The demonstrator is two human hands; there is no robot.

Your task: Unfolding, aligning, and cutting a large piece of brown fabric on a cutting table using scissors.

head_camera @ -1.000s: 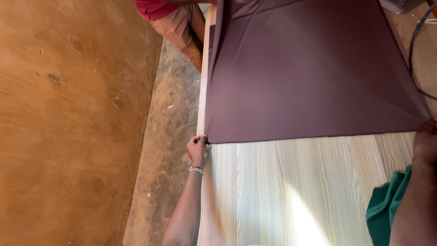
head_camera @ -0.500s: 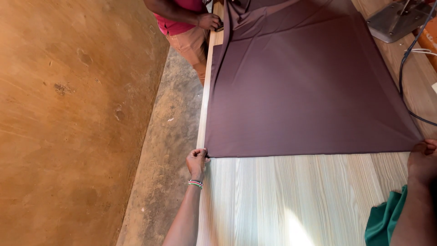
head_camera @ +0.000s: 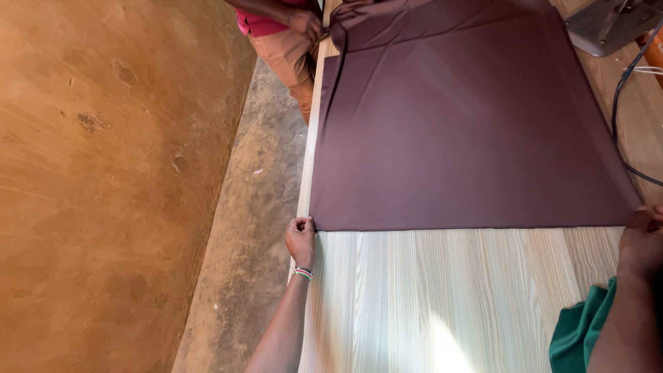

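Note:
A large dark maroon cloth [head_camera: 463, 131] lies spread flat over a pale wood-grain table [head_camera: 449, 297]. My left hand [head_camera: 301, 238] pinches the cloth's near left corner at the table's left edge. My right hand [head_camera: 642, 238] holds the near right corner, its fingers closed on the fabric's edge. At the far end another person's hand [head_camera: 307, 24] grips the cloth's far left corner, where the fabric is bunched and lifted.
The other person stands at the table's far left in a red top and tan trousers [head_camera: 283, 59]. A grey machine base [head_camera: 608, 24] and a black cable [head_camera: 618, 103] sit at the far right. Brown wall [head_camera: 103, 186] and dirt floor [head_camera: 242, 228] lie left.
The view has tilted up, so the cloth and my hands sit lower in the picture. The other person's hand now shows holding the far corner. My hands keep their corners.

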